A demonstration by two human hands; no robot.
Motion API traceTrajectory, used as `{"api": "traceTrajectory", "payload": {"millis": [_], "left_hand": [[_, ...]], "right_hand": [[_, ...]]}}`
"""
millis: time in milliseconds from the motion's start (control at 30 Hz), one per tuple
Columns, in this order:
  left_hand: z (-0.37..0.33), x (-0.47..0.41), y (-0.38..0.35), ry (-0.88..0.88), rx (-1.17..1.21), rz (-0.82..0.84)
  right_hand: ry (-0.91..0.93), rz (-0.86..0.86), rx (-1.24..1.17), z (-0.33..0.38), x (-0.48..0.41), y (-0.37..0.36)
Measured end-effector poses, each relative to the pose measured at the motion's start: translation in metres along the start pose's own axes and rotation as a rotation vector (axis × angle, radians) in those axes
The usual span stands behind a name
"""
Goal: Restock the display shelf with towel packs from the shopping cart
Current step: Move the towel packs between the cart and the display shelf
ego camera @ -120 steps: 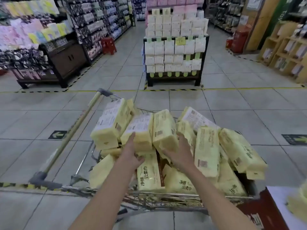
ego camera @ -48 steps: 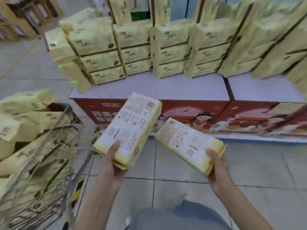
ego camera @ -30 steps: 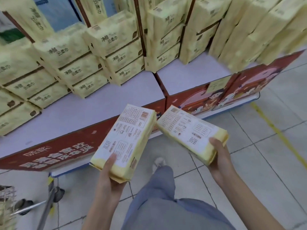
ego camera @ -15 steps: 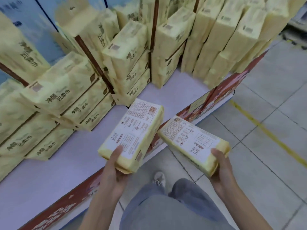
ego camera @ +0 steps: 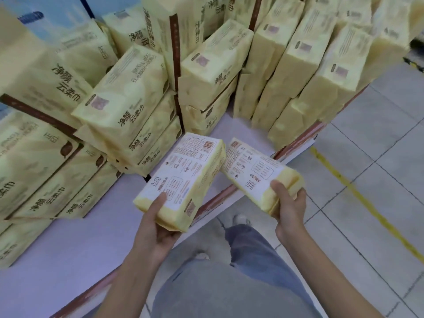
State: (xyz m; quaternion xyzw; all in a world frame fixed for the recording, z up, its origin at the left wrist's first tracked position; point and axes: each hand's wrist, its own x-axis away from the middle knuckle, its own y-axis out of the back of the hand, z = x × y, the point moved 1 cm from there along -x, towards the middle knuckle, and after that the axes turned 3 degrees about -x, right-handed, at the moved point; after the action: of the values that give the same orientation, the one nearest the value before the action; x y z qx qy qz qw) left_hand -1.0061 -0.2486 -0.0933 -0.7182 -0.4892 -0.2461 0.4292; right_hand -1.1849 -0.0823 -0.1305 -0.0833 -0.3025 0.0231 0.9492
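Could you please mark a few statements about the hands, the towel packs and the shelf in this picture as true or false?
1. Each hand holds one towel pack. True: the left hand grips the left pack, and the right hand grips the right pack.
2. The right pack lies on the display shelf. False: it is held in the air near the shelf's front edge.
3. The left pack shows a barcode on its upper face. True.
4. The shopping cart stands in view beside the shelf. False: no cart shows in this picture.
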Motion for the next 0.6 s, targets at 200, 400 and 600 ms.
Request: {"api": "traceTrajectory", "payload": {"millis": [200,400,600], "left_hand": [[0.013,-0.027,-0.048,-0.014,0.125,-0.083],[0.033,-0.038,-0.068,-0.059,0.223,-0.22],[0.042,-0.032,-0.054,-0.049,0.274,-0.361]], "right_hand": [[0.075,0.013,0.156,0.027,-0.059,-0.047],[0.184,0.045,0.3,0.004,-0.08,-0.081],[0.204,0.241,0.472,-0.036,-0.083,-0.09]]}}
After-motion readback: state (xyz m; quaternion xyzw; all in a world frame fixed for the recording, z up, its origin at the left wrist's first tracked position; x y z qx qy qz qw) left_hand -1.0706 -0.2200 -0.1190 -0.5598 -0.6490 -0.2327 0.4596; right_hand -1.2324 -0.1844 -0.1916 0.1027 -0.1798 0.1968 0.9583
